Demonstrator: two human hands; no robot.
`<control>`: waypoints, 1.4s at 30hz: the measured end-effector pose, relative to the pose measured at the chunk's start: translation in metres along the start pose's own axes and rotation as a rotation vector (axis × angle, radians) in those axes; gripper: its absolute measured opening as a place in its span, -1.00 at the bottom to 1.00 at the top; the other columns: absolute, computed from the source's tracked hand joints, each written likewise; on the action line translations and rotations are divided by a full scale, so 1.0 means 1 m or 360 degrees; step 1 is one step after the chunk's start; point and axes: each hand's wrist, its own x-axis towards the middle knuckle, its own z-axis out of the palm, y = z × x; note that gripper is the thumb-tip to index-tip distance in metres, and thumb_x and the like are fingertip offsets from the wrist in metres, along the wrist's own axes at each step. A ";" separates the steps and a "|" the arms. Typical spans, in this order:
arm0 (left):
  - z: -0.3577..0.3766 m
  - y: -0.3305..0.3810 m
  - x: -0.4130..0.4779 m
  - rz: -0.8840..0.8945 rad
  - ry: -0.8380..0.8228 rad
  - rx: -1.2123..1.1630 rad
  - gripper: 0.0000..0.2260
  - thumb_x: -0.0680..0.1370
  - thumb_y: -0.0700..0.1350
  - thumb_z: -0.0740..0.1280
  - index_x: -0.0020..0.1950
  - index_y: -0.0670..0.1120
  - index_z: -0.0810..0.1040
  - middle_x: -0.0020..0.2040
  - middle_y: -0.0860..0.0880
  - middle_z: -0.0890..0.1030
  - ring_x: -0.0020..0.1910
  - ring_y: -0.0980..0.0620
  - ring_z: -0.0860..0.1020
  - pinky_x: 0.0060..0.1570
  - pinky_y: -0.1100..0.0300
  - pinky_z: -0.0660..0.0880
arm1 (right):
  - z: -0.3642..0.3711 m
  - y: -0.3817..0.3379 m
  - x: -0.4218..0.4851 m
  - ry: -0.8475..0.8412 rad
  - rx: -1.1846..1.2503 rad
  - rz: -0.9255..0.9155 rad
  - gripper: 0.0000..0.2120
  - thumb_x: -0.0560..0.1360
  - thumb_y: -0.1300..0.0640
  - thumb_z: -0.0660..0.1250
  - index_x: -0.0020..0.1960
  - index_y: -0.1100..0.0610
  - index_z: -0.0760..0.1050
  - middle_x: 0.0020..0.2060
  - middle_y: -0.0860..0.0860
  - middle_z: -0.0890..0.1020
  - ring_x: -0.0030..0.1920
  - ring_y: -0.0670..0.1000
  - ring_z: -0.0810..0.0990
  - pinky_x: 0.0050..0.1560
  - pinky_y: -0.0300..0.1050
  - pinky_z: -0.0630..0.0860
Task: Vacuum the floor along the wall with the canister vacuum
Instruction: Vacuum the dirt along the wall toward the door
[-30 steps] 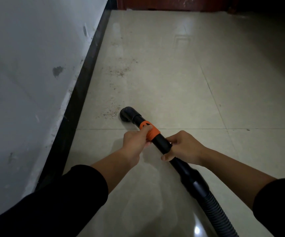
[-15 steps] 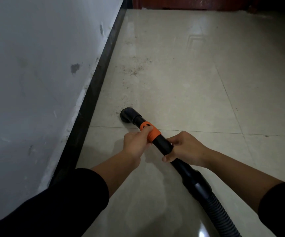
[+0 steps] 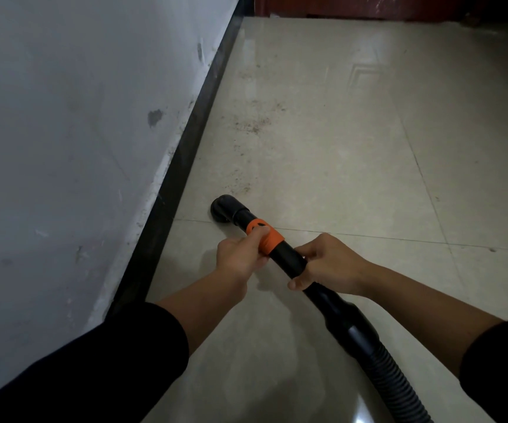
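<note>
The nozzle (image 3: pixel 223 209) has slid left across the floor (image 3: pixel 353 166) and now sits on a tile joint, just beside the baseboard (image 3: pixel 173 190). The left hand (image 3: pixel 240 257) grips the orange collar (image 3: pixel 266 238). The right hand (image 3: pixel 329 264) grips the wand (image 3: pixel 289 254) behind it, fingers (image 3: pixel 259 233) closed round. Specks (image 3: pixel 251 125) ahead along the wall (image 3: pixel 63 117) suggest much is left.

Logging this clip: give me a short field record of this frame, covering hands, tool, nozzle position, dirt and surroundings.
left hand: grips the orange collar
right hand: grips the black tube just behind the collar
nozzle: on the tiled floor, at a tile joint, near but apart from the black baseboard
dirt: dark specks ahead of the nozzle, along the wall
hose: ribbed, trails to the lower right
</note>
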 end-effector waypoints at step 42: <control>-0.047 0.009 0.032 0.0019 0.0356 -0.0265 -0.73 0.44 -0.07 0.45 0.05 -0.18 0.56 -0.04 -0.15 0.63 -0.05 -0.08 0.63 -0.22 0.16 0.54 | 0.036 -0.047 0.032 -0.0078 -0.0030 -0.0081 -0.76 0.28 0.19 0.54 -0.05 0.12 0.68 -0.27 0.09 0.65 -0.30 0.00 0.58 -0.21 -0.15 0.53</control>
